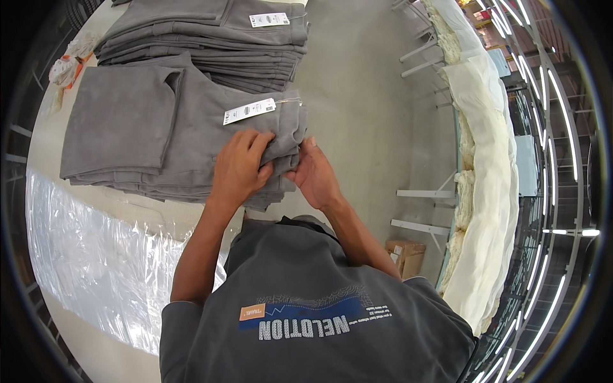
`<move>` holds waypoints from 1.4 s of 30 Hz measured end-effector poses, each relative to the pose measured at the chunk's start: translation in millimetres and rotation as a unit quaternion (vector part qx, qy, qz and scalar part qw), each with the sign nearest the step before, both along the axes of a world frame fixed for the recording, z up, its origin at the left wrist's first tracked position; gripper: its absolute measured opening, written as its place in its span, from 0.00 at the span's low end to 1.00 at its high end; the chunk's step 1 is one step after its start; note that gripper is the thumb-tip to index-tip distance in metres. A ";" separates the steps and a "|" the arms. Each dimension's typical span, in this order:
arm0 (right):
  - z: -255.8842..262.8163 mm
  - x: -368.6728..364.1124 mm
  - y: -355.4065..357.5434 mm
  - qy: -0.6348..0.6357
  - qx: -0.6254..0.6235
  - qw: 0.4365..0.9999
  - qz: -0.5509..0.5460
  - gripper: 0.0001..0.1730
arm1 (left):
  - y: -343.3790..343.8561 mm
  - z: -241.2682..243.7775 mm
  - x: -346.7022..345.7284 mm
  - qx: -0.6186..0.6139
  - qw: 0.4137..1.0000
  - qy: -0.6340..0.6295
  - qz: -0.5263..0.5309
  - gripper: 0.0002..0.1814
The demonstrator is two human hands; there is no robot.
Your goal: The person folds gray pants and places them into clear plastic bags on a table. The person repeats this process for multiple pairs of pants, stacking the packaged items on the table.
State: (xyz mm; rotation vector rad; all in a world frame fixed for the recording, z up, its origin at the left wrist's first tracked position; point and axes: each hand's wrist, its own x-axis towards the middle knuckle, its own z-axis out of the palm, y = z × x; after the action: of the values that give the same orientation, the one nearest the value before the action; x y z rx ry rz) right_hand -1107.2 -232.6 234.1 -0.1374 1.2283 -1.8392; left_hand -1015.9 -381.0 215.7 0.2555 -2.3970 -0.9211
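Folded grey trousers (201,115) lie on top of a stack in front of me, their waistband end to the right. A white hang tag (249,111) with print rests on them, its string running to the waistband (290,122). My left hand (239,167) lies over the near side of the trousers, its fingers and thumb bent around a gathered fold of cloth. Beyond the waistband edge, my right hand (316,174) holds the cloth from the right, palm turned inward and thumb up. Its fingertips are partly hidden by the fabric.
Another stack of grey trousers (201,43) with a tag stands behind. Clear plastic film (96,258) covers the table's near left. A tangled bundle with orange parts (67,69) sits at the left edge. To the right are a cardboard box (406,258) and a table bearing pale layered material (483,158).
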 end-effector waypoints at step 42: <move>133.9 -28.4 372.2 0.229 0.177 0.954 -0.073 0.26 | 40.9 -119.7 26.5 0.791 0.459 0.374 0.157 0.27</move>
State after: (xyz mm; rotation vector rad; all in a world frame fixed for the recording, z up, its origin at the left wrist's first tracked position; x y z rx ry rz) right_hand -1135.6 139.7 368.0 -0.2902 1.9176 -1.7284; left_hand -989.4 -340.1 95.9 0.6815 -0.0490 -2.1252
